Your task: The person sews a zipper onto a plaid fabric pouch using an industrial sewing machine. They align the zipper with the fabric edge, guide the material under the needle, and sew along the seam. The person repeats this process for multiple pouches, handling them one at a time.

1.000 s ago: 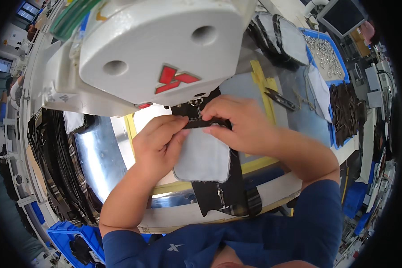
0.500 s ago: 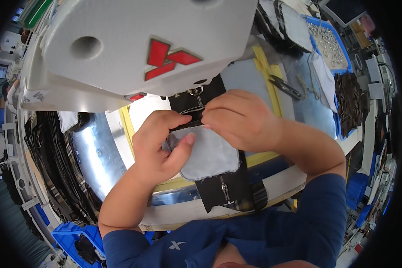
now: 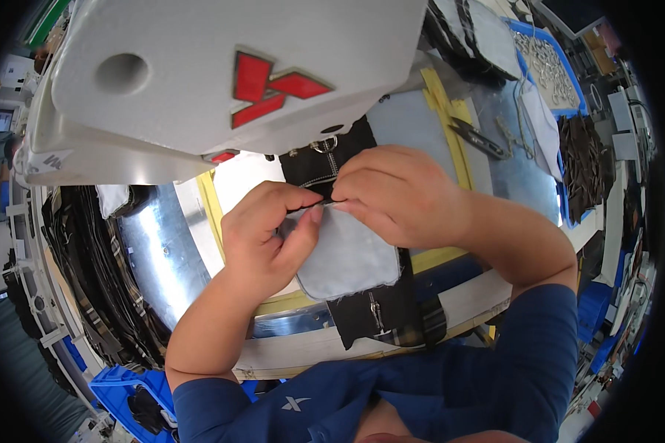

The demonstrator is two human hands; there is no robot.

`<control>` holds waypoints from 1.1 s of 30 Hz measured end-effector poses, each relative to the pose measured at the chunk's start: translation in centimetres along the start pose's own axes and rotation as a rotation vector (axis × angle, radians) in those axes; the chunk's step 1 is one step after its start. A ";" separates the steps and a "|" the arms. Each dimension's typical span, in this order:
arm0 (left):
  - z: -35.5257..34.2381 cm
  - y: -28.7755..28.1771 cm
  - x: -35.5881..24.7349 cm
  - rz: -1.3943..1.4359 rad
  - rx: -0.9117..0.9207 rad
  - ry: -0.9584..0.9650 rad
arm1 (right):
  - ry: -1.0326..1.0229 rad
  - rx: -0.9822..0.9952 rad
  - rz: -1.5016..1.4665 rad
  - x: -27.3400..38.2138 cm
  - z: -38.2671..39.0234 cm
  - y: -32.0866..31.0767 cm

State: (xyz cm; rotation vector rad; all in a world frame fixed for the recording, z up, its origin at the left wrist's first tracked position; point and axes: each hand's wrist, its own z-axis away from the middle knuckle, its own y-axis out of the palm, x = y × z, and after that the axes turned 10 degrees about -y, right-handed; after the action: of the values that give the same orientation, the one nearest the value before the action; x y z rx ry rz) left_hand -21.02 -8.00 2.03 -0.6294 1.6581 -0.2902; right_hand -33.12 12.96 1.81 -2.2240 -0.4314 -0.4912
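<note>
Right here, at six o'clock from the white machine head (image 3: 170, 140), my left hand (image 3: 262, 232) and right hand (image 3: 403, 196) have fingers pinched together on the pale cloth's (image 3: 351, 258) twelve-o'clock edge, the best hold for something so seemingly light, limp and fray-prone.

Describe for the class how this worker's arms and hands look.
The left hand and right hand wear no gloves, and no rings or watch show. The left forearm and right forearm are bare. The left sleeve and right sleeve are short and dark blue, like the shirt, which bears a small pale mark.
</note>
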 end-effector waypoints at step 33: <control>0.0 0.3 0.0 0.244 0.135 -0.498 | 0.273 0.064 -0.164 -0.6 -0.3 0.1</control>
State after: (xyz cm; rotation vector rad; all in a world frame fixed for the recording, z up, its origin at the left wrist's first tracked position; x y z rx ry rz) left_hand -21.07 -7.81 1.86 -0.3540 1.2073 -0.0573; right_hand -33.66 12.60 1.60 -2.0320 -0.4786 -0.8439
